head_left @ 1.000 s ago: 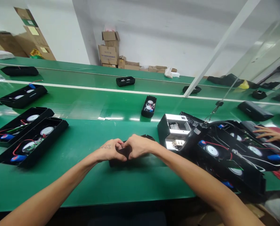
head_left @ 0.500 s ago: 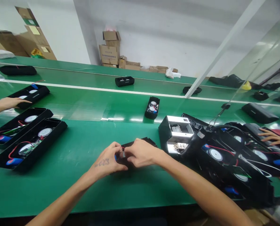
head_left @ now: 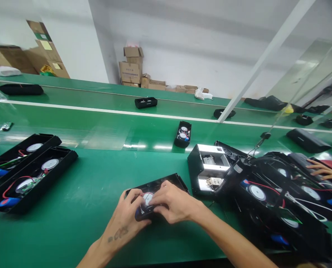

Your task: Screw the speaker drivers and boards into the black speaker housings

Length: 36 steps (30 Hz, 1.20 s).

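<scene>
A black speaker housing (head_left: 160, 183) lies open on the green bench in front of me, partly covered by both hands. Inside it a round white-faced speaker driver (head_left: 147, 198) shows between my fingers. My left hand (head_left: 127, 213) is closed around the housing's left end, with its fingertips bent over the inside. From the other side my right hand (head_left: 174, 203) reaches over the near wall, its fingers pinched together beside the driver. Whatever small part those fingers hold is hidden.
Two open housings (head_left: 57, 162) with wires lie at left. Right of my hands stands a black-and-white device (head_left: 207, 163), then a pile of open housings (head_left: 266, 208). Another person's hand (head_left: 326, 170) touches a housing at far right. One small housing (head_left: 183, 134) stands farther back.
My hands have shifted lower in view, and more of the housing and its white driver now shows. At far left, another person's hand and the housing under it are gone from view.
</scene>
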Each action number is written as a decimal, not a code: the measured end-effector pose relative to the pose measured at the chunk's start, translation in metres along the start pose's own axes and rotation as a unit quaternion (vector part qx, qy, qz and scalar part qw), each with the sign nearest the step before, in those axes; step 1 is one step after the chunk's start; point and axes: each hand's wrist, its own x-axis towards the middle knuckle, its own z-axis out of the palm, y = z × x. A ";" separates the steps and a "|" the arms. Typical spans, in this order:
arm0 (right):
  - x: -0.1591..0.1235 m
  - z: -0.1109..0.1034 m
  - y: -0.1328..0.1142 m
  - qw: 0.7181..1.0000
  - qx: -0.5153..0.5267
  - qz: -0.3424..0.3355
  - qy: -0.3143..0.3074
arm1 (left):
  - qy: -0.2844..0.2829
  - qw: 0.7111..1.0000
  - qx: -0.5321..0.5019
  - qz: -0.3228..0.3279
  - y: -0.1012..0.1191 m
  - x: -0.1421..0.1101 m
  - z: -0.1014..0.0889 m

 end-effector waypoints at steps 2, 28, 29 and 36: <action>-0.001 0.003 0.002 1.000 0.025 -0.013 0.011 | 0.002 1.000 0.006 0.014 -0.002 -0.006 0.002; -0.001 0.047 -0.034 0.918 0.040 0.110 0.378 | 0.045 0.971 -0.211 -0.103 0.003 0.002 -0.009; -0.002 0.048 -0.038 0.920 0.058 0.132 0.365 | 0.055 0.974 -0.199 -0.096 0.005 0.001 -0.007; -0.011 0.039 -0.047 0.900 0.163 0.261 0.309 | 0.152 0.985 -0.069 0.045 0.028 0.004 0.001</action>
